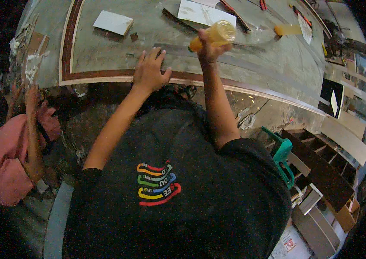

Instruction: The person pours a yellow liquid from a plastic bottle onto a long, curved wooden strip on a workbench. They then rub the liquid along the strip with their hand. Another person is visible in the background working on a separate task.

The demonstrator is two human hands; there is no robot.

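My left hand [150,70] lies with fingers spread on the near edge of the large worktable [105,54], over its brown border strip [99,75]. Nothing is in that hand. Held tilted over the tabletop, a clear plastic bottle of yellow liquid [222,33] is gripped by my right hand [209,49]. Its narrow green-tipped end points down and to the left. A long grey strip [235,64] runs along the table below the bottle.
White boards [113,22] lie toward the far side, near a second yellow bottle [287,30]. On the left works a person in a pink shirt [8,159]. A green chair [283,155] and dark shelving [321,168] stand at the right.
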